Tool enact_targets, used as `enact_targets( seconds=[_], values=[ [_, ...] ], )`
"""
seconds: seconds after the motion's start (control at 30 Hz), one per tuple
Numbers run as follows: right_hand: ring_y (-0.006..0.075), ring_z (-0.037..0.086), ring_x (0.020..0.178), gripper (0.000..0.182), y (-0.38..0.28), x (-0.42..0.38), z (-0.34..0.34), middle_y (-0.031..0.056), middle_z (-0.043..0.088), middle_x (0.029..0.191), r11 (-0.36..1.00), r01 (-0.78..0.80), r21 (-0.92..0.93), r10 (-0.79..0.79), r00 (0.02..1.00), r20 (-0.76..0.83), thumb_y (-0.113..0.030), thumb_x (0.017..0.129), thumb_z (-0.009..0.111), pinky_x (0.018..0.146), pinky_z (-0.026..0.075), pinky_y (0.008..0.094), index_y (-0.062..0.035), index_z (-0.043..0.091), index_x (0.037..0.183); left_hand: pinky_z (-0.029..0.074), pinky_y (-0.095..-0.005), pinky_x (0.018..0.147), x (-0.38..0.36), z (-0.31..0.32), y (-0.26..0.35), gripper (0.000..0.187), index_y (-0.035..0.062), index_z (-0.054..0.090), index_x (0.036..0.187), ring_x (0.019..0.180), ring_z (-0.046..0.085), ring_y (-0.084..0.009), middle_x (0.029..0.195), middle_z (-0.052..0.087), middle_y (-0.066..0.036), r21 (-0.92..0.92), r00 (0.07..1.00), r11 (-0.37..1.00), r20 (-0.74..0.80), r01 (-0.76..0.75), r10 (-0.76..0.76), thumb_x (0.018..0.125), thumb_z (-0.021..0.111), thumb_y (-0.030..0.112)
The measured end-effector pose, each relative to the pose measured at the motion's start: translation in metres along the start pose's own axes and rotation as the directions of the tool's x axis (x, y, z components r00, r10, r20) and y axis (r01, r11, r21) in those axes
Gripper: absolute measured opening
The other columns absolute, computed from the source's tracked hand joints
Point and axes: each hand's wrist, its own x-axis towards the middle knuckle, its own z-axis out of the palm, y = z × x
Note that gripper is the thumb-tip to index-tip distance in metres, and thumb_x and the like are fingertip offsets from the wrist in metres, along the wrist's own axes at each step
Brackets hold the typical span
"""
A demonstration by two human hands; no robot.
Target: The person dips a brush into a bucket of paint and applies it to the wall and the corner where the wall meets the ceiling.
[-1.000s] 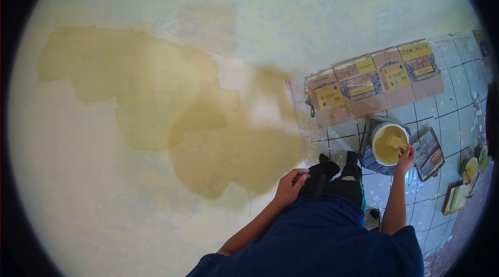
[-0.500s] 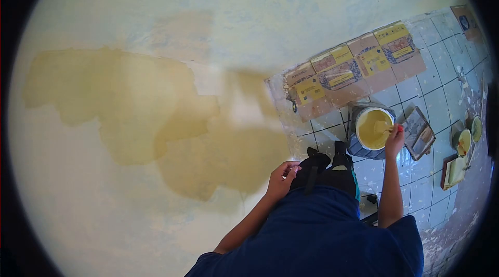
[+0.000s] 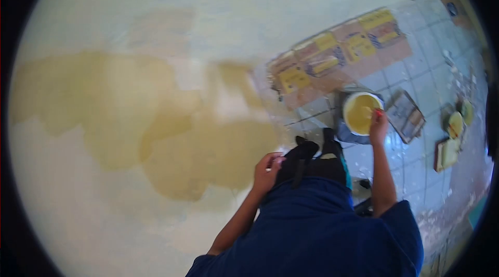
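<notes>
1. While the person's dark blue shirt fills the bottom of the view, the right hand (image 3: 378, 123) reaches down to the rim of a round bucket of yellow paint (image 3: 360, 113), closed around a small red-tipped tool (image 3: 379, 114) whose shape is too blurred to tell
2. The bucket stands on the white tiled floor (image 3: 416, 90), just in front of the person's black shoes (image 3: 312, 155)
3. The left hand (image 3: 266, 172) rests on the dark trousers by the knee, fingers curled in; I cannot tell whether it holds anything
4. A row of flattened brown and yellow cardboard boxes (image 3: 332, 53) lies along the foot of the pale wall (image 3: 156, 7), beyond the bucket
5. A broad ochre wet patch (image 3: 156, 131) spreads across the wall
6. A grey rectangular tray (image 3: 405, 116) lies just right of the bucket, with small yellow-smeared dishes (image 3: 455, 123) farther right
</notes>
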Motion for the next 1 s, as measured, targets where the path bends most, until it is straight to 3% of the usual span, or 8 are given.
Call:
enact_targets(
  seconds=[0.07,0.2,0.7,0.83,0.87,0.9,0.93,1.0],
  values=[
    [0.0315,0.066,0.09,0.015,0.011,-0.007,0.012,0.0153,0.068,0.096,0.997,0.065,0.036,-0.061,0.992,-0.109,-0.02,0.095,0.062,0.079,0.051,0.0397,-0.0085,0.066,0.104,0.051,-0.0284,0.076,-0.004,0.0,0.004,0.021,0.0017,0.064,0.112,0.087,0.061,-0.0131,0.099,0.067,-0.008,0.037,1.0,0.999,-0.021,-0.016,0.016,0.098,0.054,0.014],
    [0.0384,0.066,0.086,0.02,0.001,-0.007,0.013,0.0183,0.066,0.097,0.977,-0.213,0.022,0.212,0.976,0.048,-0.024,0.092,0.064,0.074,0.053,0.0435,-0.006,0.068,0.101,0.05,-0.0253,0.074,-0.012,0.002,-0.002,0.023,-0.0006,0.061,0.116,0.082,0.059,-0.0112,0.102,0.068,-0.01,-0.074,0.998,0.996,-0.038,0.041,-0.044,0.1,0.053,0.012],
    [0.034,0.068,0.082,0.025,0.039,0.003,0.065,0.02,0.068,0.093,0.981,-0.094,-0.168,0.103,0.994,0.042,-0.025,0.093,0.063,0.075,0.053,0.041,-0.0024,0.069,0.102,0.048,-0.025,0.072,-0.014,-0.004,-0.017,0.023,0.0022,0.063,0.115,0.076,0.056,-0.0086,0.097,0.068,-0.007,-0.094,0.997,0.995,-0.06,0.043,-0.049,0.1,0.052,0.016],
    [0.0347,0.069,0.084,0.029,0.041,0.008,0.042,0.0204,0.07,0.088,0.95,-0.269,-0.158,0.264,0.963,-0.055,-0.029,0.095,0.06,0.076,0.053,0.0421,-0.0024,0.068,0.103,0.048,-0.0248,0.072,-0.015,-0.007,-0.022,0.022,0.0025,0.063,0.114,0.076,0.056,-0.0085,0.097,0.068,-0.007,-0.12,0.994,0.992,-0.1,0.035,-0.047,0.1,0.052,0.015],
    [0.0287,0.071,0.08,0.031,0.05,0.011,0.034,0.0164,0.071,0.087,0.963,-0.238,-0.128,0.233,0.971,-0.053,-0.031,0.098,0.058,0.071,0.054,0.0383,-0.0012,0.066,0.103,0.047,-0.0247,0.072,-0.017,-0.009,-0.022,0.022,0.0026,0.063,0.114,0.077,0.056,-0.0085,0.097,0.068,-0.007,-0.124,0.993,0.992,-0.11,0.027,-0.04,0.1,0.052,0.015],
    [0.0284,0.07,0.078,0.034,0.068,0.013,0.035,0.0177,0.07,0.088,0.927,-0.332,0.175,0.344,0.938,-0.045,-0.032,0.099,0.055,0.068,0.053,0.0393,0.0006,0.066,0.098,0.047,-0.0247,0.072,-0.018,-0.009,-0.019,0.022,0.0024,0.063,0.114,0.076,0.056,-0.0085,0.097,0.068,-0.007,-0.125,0.993,0.992,-0.112,0.034,-0.049,0.1,0.052,0.015],
    [0.0206,0.07,0.074,0.032,0.067,0.015,0.026,0.0109,0.069,0.086,0.863,-0.379,0.334,0.419,0.906,-0.056,-0.032,0.1,0.055,0.064,0.053,0.0332,-0.0012,0.064,0.1,0.047,-0.0246,0.072,-0.019,-0.007,-0.016,0.022,0.0023,0.063,0.114,0.076,0.056,-0.0085,0.097,0.068,-0.007,-0.129,0.992,0.991,-0.111,0.04,-0.055,0.1,0.053,0.015],
    [0.017,0.069,0.071,0.031,0.076,0.018,0.005,0.0076,0.068,0.087,0.734,-0.452,0.507,0.52,0.854,0.009,-0.036,0.101,0.051,0.06,0.053,0.029,-0.0058,0.058,0.105,0.047,-0.0245,0.072,-0.021,-0.008,-0.022,0.022,0.0022,0.063,0.114,0.076,0.056,-0.0087,0.097,0.068,-0.008,-0.11,0.99,0.993,-0.127,0.049,-0.063,0.1,0.053,0.015]
  ],
)
